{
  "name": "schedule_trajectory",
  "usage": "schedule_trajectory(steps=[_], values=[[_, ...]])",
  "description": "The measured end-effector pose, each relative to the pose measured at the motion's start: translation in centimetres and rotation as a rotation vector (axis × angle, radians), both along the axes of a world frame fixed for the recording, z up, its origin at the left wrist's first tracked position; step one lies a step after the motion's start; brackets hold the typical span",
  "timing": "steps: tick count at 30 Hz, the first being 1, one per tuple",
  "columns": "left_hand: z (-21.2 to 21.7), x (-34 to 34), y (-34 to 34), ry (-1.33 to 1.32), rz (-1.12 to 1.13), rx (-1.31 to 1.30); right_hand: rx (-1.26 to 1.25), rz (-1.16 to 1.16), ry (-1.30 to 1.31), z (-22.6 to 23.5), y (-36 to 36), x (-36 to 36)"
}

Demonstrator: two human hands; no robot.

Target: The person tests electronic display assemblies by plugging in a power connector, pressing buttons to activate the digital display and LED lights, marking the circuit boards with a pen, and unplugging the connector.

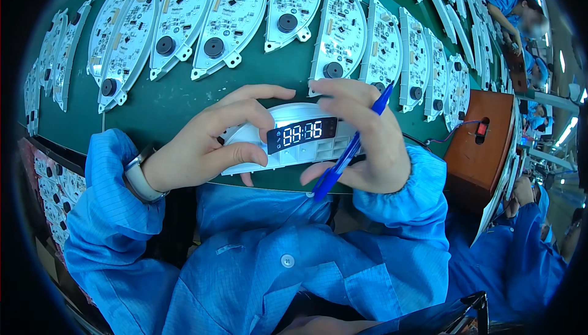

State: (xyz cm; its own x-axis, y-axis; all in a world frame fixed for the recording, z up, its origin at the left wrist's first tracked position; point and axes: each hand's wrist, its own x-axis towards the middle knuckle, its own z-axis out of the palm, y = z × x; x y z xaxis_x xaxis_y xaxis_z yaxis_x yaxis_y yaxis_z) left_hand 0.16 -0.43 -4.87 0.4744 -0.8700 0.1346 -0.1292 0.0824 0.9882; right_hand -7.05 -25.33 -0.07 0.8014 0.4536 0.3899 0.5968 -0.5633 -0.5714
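Holding white display panel point(294, 142) two-handed at near edge of green surface point(165, 105), lit side up so digits read. Left hand point(205, 145) grip closed on panel's left end; right hand point(367, 139) closed on right end, blue pen point(349, 154) tucked between fingers, kept ready. Beyond grip: circuit boards point(226, 19) fanned out in rows. Panel underside, right edge hidden by fingers.
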Motion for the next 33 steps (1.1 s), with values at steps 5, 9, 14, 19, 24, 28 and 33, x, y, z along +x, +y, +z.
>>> schedule_trajectory(steps=[5,9,14,19,24,28,33], values=[[1.1,0.0,-0.2,0.349,0.037,0.012,-0.048,-0.011,0.119,-0.7,-1.9,-0.6],[0.9,0.5,-0.3,0.057,0.043,-0.005,-0.024,0.004,0.042,-1.1,-1.8,-0.6],[2.1,1.0,0.0,-0.145,0.228,0.055,0.024,-0.065,-0.043,-2.2,-1.3,-1.3],[2.4,-0.4,-0.4,-0.159,0.295,0.163,-0.008,-0.084,0.028,-2.1,-1.1,-1.6],[2.9,-0.7,-0.4,-0.066,0.279,0.247,-0.016,-0.076,0.058,-2.1,-1.1,-1.7],[3.0,-0.9,-0.2,-0.102,0.29,0.27,-0.022,-0.065,0.053,-2.2,-1.1,-1.7],[2.7,-0.9,-0.2,-0.154,0.282,0.261,-0.014,-0.068,-0.013,-2.0,-0.9,-1.5]])
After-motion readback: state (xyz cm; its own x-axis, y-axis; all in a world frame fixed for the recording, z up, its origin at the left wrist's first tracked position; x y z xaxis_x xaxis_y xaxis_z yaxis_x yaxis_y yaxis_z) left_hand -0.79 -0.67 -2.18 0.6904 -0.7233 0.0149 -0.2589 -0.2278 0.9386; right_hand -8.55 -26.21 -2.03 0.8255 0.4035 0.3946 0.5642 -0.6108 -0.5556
